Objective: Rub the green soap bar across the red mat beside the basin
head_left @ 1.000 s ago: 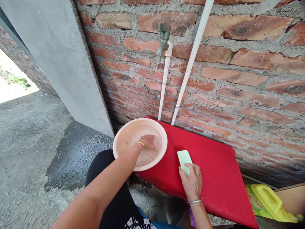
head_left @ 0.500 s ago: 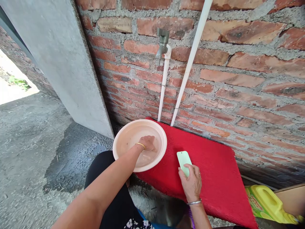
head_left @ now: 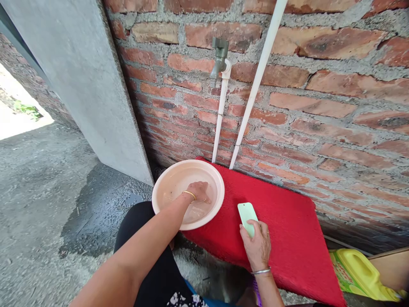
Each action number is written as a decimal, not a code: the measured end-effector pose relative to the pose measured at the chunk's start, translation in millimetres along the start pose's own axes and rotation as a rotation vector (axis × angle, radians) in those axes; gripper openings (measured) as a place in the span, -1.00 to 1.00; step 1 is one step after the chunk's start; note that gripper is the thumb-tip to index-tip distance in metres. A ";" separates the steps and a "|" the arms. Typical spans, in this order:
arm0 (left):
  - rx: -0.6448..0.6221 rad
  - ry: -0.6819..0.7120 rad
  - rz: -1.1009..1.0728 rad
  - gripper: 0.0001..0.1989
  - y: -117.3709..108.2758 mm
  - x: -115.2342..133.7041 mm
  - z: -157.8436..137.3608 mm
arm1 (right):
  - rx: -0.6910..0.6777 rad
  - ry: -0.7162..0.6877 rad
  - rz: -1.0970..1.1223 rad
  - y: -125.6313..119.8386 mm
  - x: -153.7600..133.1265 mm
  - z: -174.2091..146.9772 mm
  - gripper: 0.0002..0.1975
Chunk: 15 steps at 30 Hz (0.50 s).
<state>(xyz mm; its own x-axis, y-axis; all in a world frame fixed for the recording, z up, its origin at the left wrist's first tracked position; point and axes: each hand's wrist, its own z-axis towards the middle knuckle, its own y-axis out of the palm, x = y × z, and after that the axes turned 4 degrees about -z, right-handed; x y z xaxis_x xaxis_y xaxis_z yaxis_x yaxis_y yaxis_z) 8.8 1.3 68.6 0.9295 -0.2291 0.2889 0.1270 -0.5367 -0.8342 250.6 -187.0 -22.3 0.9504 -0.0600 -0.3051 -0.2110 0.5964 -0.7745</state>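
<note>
My left hand [head_left: 198, 191] dips into the water of a pale pink plastic basin [head_left: 156, 200], palm down near the basin's right side. Its fingers are partly under water; they look stretched and apart, with nothing seen in them. A gold bangle circles that wrist. With my right hand [head_left: 257, 245] I grip a mint-green, flat-backed brush [head_left: 245, 212] that has a hanging hole at its far end. It rests on a red fleecy cloth [head_left: 287, 230], and its underside is hidden. Thumb and fingers lie along its sides and back.
A metal tap [head_left: 218, 62] and white pipes [head_left: 260, 81] run along the brick wall [head_left: 335, 119]. At left leans a grey slab [head_left: 86, 81], beside wet concrete floor [head_left: 92, 213]. A yellow jug [head_left: 361, 270] stands at lower right.
Hardly anything differs. The view has shifted very slightly; both hands keep their places, the left in the basin and the right on the brush.
</note>
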 end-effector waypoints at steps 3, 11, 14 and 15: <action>-0.004 0.002 0.005 -0.39 -0.7 0.4 -0.3 | -0.001 0.009 -0.003 0.0 -0.2 -0.3 -0.57; -0.006 0.019 0.014 -0.38 -2.7 2.1 -0.9 | -0.014 0.030 0.016 -0.4 -0.9 -0.8 -0.59; -0.011 0.017 0.016 -0.37 -2.7 2.5 -0.7 | -0.011 0.031 0.017 -1.6 -1.4 -0.4 -0.58; -0.015 0.017 0.016 -0.37 -2.7 2.5 -0.5 | -0.010 0.030 0.016 -2.0 -1.6 -0.2 -0.58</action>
<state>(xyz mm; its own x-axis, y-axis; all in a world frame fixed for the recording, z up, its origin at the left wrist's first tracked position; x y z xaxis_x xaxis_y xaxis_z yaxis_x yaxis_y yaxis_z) 10.7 1.8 71.9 0.9252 -0.2517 0.2839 0.1070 -0.5446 -0.8318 249.5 -188.3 -20.3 0.9396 -0.0747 -0.3341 -0.2287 0.5893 -0.7749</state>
